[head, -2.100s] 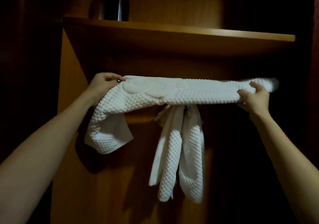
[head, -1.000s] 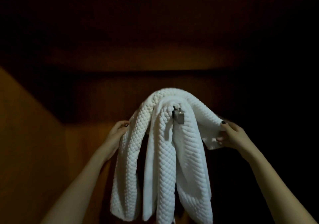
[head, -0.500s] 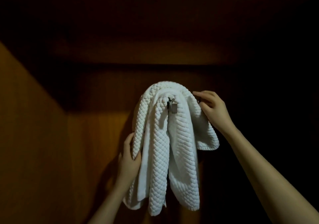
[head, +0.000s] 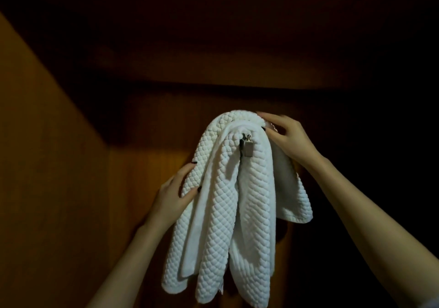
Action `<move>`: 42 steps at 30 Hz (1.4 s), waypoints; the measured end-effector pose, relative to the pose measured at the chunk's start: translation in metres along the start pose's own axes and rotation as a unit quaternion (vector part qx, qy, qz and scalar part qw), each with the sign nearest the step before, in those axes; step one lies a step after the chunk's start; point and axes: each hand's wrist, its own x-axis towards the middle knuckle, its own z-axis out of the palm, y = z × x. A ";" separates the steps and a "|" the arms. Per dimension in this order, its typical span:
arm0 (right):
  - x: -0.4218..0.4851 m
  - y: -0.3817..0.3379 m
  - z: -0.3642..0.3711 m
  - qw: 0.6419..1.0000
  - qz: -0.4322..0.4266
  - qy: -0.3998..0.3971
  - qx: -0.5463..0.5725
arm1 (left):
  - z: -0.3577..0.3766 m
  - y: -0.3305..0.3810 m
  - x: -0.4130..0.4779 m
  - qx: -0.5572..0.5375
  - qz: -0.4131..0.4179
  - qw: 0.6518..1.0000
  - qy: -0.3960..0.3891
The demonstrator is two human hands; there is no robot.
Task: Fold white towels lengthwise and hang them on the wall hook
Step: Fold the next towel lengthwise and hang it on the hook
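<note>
White quilted towels (head: pixel 240 203) hang in a bunch from a small metal wall hook (head: pixel 247 144) on the wooden back panel. Their folded lengths droop down to the lower middle of the view. My left hand (head: pixel 175 193) grips the left edge of the outer towel about a third of the way down. My right hand (head: pixel 285 139) lies on the top right of the bunch beside the hook, fingers spread over the fold. A shorter flap (head: pixel 294 203) of towel hangs under my right wrist.
A wooden side panel (head: pixel 47 165) runs down the left. The dark underside of a shelf (head: pixel 213 46) spans the top, close above the hook. The right side is in deep shadow.
The long towel was held stretched out and now hangs draped over the hook. In the last half second my left hand slid up the left edge; my right hand stays beside the hook.
</note>
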 end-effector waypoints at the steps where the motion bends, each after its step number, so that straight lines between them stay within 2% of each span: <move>1: 0.001 0.001 -0.001 1.000 -0.010 0.003 -0.007 | 0.002 0.003 0.002 0.011 0.003 1.000 -0.003; 6: 0.009 0.004 -0.004 0.998 -0.031 -0.010 -0.044 | -0.001 0.019 0.020 0.015 0.036 0.999 0.025; 8: 0.013 0.005 -0.003 0.998 -0.032 0.026 -0.050 | -0.009 0.019 0.029 0.019 0.060 0.995 0.084; 11: 0.021 0.005 0.003 0.994 -0.001 0.103 0.039 | -0.025 0.022 0.052 0.042 0.098 0.983 0.152; 14: 0.030 0.008 0.009 0.979 0.048 0.164 0.107 | -0.042 0.037 0.086 0.096 0.117 0.978 0.145; 19: 0.027 0.022 0.004 0.974 0.064 0.200 0.089 | -0.056 0.052 0.131 0.225 0.150 0.956 0.115; 24: -0.007 0.039 0.005 0.967 0.073 0.240 0.036 | -0.034 0.044 0.133 0.207 0.175 0.960 0.070; 28: -0.043 0.041 0.025 0.971 0.080 0.217 0.062 | -0.020 0.030 0.114 0.114 0.165 0.978 0.062; 34: -0.064 0.036 0.039 0.978 0.087 0.177 0.069 | 0.000 0.024 0.073 -0.008 0.084 0.995 0.051; 38: -0.067 0.036 0.036 0.980 0.102 0.136 0.099 | 0.008 0.012 0.052 -0.032 0.033 0.998 0.035; 42: -0.068 0.035 0.040 0.984 0.114 0.055 0.124 | 0.017 0.008 0.043 -0.034 0.011 0.999 0.023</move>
